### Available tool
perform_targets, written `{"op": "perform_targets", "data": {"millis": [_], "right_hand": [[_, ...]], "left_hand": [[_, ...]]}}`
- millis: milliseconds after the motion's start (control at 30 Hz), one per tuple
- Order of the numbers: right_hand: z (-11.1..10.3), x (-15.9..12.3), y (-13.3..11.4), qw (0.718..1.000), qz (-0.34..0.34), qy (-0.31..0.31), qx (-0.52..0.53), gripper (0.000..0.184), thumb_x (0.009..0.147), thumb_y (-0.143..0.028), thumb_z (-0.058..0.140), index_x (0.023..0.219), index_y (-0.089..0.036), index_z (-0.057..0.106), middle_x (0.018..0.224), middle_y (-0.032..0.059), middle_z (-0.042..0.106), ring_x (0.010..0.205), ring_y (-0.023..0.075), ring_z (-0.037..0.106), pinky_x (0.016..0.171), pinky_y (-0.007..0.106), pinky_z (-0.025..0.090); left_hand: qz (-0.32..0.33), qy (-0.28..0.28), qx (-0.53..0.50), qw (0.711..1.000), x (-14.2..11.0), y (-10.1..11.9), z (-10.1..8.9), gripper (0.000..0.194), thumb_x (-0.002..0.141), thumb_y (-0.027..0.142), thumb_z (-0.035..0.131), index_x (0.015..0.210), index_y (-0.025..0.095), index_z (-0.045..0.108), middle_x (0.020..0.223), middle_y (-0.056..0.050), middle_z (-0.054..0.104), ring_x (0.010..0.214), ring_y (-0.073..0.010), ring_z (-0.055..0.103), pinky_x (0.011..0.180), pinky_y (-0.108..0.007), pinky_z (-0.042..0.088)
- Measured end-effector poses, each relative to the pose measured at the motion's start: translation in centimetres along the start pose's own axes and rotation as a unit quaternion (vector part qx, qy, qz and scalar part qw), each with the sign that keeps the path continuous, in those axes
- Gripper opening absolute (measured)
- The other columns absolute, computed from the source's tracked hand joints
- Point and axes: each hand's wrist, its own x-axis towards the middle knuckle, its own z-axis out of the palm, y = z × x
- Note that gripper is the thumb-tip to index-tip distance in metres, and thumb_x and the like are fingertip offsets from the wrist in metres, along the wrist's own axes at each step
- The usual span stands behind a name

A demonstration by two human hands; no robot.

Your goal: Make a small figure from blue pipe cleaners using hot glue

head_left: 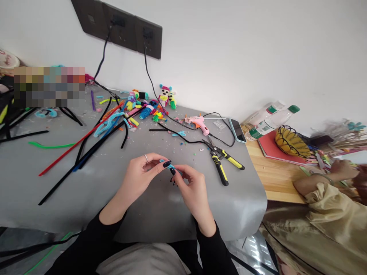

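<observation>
My left hand [146, 170] pinches a short light-blue pipe cleaner [170, 166] between thumb and fingers, just above the grey table mat [137, 206]. On the other end of that same piece my right hand [189, 181] is closed too, the two thumbs almost meeting. Much of the blue piece is hidden by the fingers. To the right of my hands lie yellow-and-black pliers [220, 160], handles spread. Behind them rests a pink glue gun [199, 123] with its cord. Long pipe cleaners, among them a red one [83, 137] and a green one [51, 145], spread out on the left.
Small pipe-cleaner figures [164, 95] stand near the wall. A phone [237, 130] lies at the mat's right edge, beside plastic bottles [272, 122] and a yellow basket [292, 142]. At the right, another person's arm [321, 183] reaches over a wooden table. Cords run from wall sockets [120, 28].
</observation>
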Motion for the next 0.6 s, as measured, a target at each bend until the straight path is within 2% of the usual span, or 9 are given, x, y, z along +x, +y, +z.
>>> {"op": "perform_targets", "data": {"millis": [100,200,300,467,600], "right_hand": [[0.0,0.0,0.1,1.000,0.004,0.007,0.002,0.023,0.096,-0.027,0.060,0.096,-0.018,0.081,0.076,0.0032,0.075,0.067,0.0139,0.066,0.064,0.024,0.051],[-0.1,0.0,0.1,1.000,0.004,0.007,-0.001,0.023,0.096,-0.028,0.060,0.096,-0.018,0.081,0.077,0.0034,0.076,0.067,0.0138,0.066,0.065,0.024,0.051],[0.0,0.0,0.1,1.000,0.000,0.017,-0.014,0.023,0.097,-0.029,0.060,0.094,-0.018,0.081,0.075,0.0034,0.075,0.066,0.0138,0.065,0.062,0.023,0.049],[0.0,0.0,0.1,0.999,0.004,0.035,-0.018,0.025,0.097,-0.033,0.062,0.091,-0.017,0.080,0.075,0.0038,0.076,0.066,0.0144,0.065,0.062,0.024,0.051],[0.1,-0.2,0.1,1.000,0.000,0.025,-0.001,0.023,0.097,-0.030,0.061,0.095,-0.019,0.080,0.080,0.0044,0.078,0.071,0.0159,0.070,0.069,0.026,0.055]], "left_hand": [[-0.027,0.003,-0.020,0.999,-0.2,-0.1,0.1,0.037,0.084,0.055,0.078,0.095,0.020,0.083,0.096,-0.008,0.084,0.083,-0.0217,0.080,0.075,-0.027,0.066],[-0.036,0.001,-0.011,0.999,-0.2,0.0,0.1,0.040,0.085,0.058,0.077,0.096,0.020,0.083,0.095,-0.008,0.084,0.080,-0.0223,0.080,0.071,-0.028,0.067],[-0.022,-0.004,0.019,1.000,-0.3,0.4,0.0,0.037,0.087,0.054,0.074,0.097,0.020,0.084,0.096,-0.007,0.085,0.081,-0.0221,0.080,0.072,-0.027,0.066],[0.031,-0.019,0.091,0.995,-0.6,1.2,0.0,0.030,0.093,0.045,0.067,0.102,0.023,0.084,0.102,-0.006,0.085,0.092,-0.0229,0.081,0.084,-0.028,0.065],[0.030,0.000,0.081,0.996,-0.6,1.2,0.1,0.030,0.093,0.046,0.067,0.099,0.022,0.084,0.099,-0.006,0.085,0.084,-0.0225,0.081,0.079,-0.029,0.067]]}}
